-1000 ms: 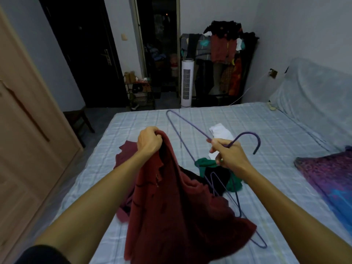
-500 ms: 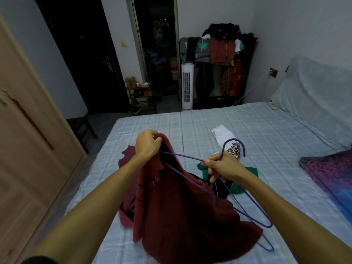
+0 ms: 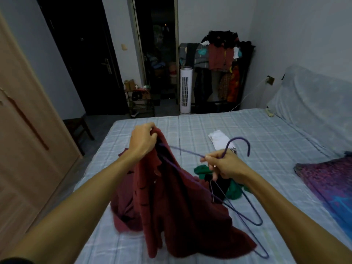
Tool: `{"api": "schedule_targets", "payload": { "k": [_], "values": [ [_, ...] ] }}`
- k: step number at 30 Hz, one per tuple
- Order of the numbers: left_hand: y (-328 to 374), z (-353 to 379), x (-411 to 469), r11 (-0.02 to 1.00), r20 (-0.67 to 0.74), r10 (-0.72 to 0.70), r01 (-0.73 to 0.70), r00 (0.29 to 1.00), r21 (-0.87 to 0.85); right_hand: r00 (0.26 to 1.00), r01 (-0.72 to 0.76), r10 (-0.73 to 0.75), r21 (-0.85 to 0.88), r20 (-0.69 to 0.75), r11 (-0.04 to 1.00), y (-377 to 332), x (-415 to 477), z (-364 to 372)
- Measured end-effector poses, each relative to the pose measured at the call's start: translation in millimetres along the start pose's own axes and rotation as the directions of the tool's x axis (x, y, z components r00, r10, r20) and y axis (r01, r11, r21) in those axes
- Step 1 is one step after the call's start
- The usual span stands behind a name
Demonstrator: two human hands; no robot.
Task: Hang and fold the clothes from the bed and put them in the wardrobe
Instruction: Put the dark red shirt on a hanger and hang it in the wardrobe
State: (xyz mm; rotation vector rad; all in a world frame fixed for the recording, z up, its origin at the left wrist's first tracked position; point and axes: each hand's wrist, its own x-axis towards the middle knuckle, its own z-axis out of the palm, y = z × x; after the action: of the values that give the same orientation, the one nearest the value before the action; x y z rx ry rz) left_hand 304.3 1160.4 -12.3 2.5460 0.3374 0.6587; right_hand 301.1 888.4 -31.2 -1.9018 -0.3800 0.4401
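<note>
My left hand (image 3: 142, 141) grips the top edge of a dark red garment (image 3: 182, 212), which hangs down over the bed (image 3: 266, 134). My right hand (image 3: 224, 165) holds purple wire hangers (image 3: 238, 141) just below the hook. One arm of a hanger runs left into the garment's opening, right by my left hand. At least one more hanger hangs from the same hand over the bed. A green garment (image 3: 235, 189), a black one and a white one (image 3: 219, 139) lie on the sheet behind my right hand.
The wooden wardrobe (image 3: 24, 145) stands shut at the left. A purple patterned pillow (image 3: 327, 180) lies at the right, with a covered headboard (image 3: 314, 103) behind it. Past the bed stand a white tower fan (image 3: 185, 90), a loaded clothes rack (image 3: 221, 69), a shoe shelf (image 3: 141, 100) and a dark stool (image 3: 78, 128).
My right hand has swung the hanger down and left, and its arm now reaches into the red garment. My left hand has kept its hold on the garment and lifted it slightly.
</note>
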Motion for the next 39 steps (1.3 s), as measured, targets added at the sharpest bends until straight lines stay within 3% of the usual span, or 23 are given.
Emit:
{"api": "schedule_targets", "payload": {
  "k": [6,11,14,17,20,24,29,31,35,37,39],
  "values": [
    [36.0,13.8,-18.2,0.983,0.057,0.169,-0.164,0.984,-0.086,0.999,0.019,-0.022,-0.105,-0.025,0.994,-4.4,10.8,26.1],
    [49.9,11.5,-30.9,0.957,0.065,0.283,-0.277,0.957,-0.083,0.964,0.131,-0.087,0.164,-0.25,0.978,-8.0,22.0,44.9],
    [43.1,3.5,-34.4,0.946,0.083,0.321,-0.315,0.943,-0.079,0.951,0.218,-0.161,0.204,-0.266,0.954,-15.5,17.2,37.5],
    [45.9,-2.3,-36.9,0.884,0.058,0.448,-0.451,0.892,0.12,0.939,0.257,-0.202,0.177,-0.279,0.95,-20.9,17.3,40.3],
    [45.0,-4.8,-31.2,0.739,0.09,0.618,-0.616,0.781,0.273,0.926,0.295,-0.252,0.122,-0.281,0.948,-26.1,21.4,41.4],
    [39.9,-5.0,-20.8,0.721,0.276,0.607,-0.662,0.746,0.205,0.898,0.365,-0.354,-0.007,-0.259,0.931,-33.5,20.9,28.5],
    [45.7,-3.9,-13.6,0.785,0.248,0.574,-0.61,0.781,0.106,0.901,0.344,-0.363,-0.119,-0.238,0.931,-36.6,30.3,19.1],
    [39.4,1.2,-14.6,0.816,0.195,0.54,-0.566,0.819,0.116,0.826,0.357,-0.42,-0.228,-0.375,0.906,-29.4,33.3,18.4],
    [16.0,12.4,-14.2,0.878,0.098,0.469,-0.475,0.878,0.056,0.435,0.454,-0.544,-0.347,-0.718,0.82,-3.1,14.1,31.8],
    [9.0,13.7,-13.2,0.887,0.077,0.458,-0.46,0.886,0.024,0.402,0.498,-0.618,-0.405,-0.676,0.767,13.2,10.8,37.5],
    [9.2,15.2,-14.2,0.88,0.078,0.472,-0.474,0.878,0.016,0.495,0.496,-0.676,-0.461,-0.546,0.736,33.0,12.0,46.8]
  ]
}}
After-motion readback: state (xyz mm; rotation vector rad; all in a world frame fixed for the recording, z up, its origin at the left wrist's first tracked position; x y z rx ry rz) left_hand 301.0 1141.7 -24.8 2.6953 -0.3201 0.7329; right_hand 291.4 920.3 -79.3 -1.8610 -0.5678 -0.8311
